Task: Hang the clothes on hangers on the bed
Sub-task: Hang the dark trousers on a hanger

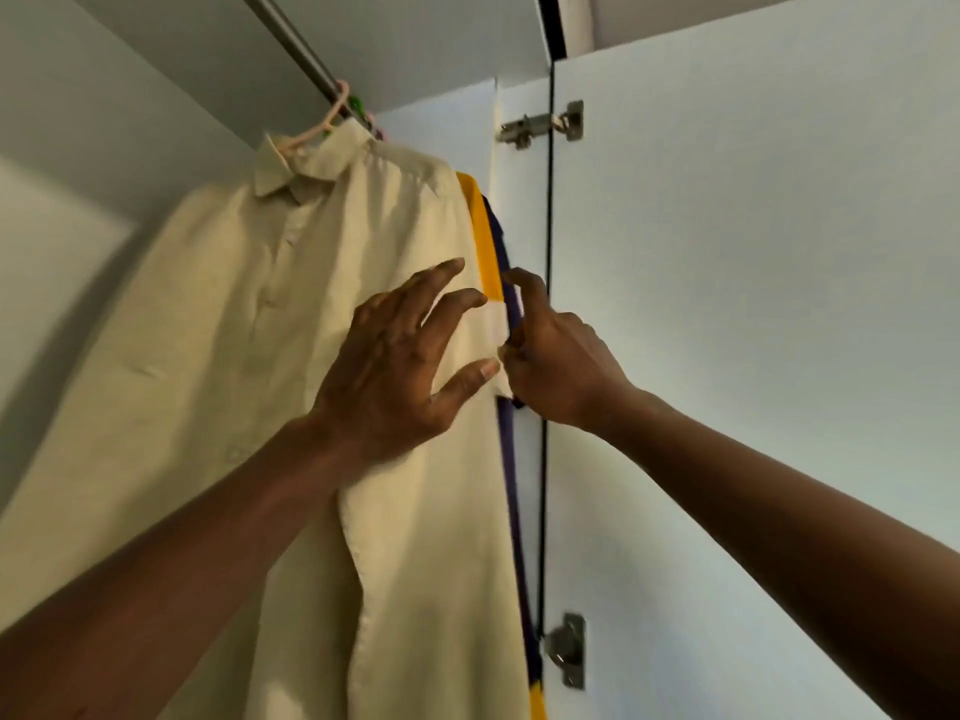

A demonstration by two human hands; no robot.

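A: Hands first?
B: Left hand spread open over the shirt; right hand pinches its edge.
A: Where's the shirt?
B: On a pink hanger on the rail, a yellow-purple garment just behind, door beside

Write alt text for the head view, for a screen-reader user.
A person's right hand pinches the edge of a cream collared shirt hanging on a pink hanger from a wardrobe rail, while the left hand spreads open over its front. A yellow garment and a purple garment hang behind it, beside the open wardrobe door.
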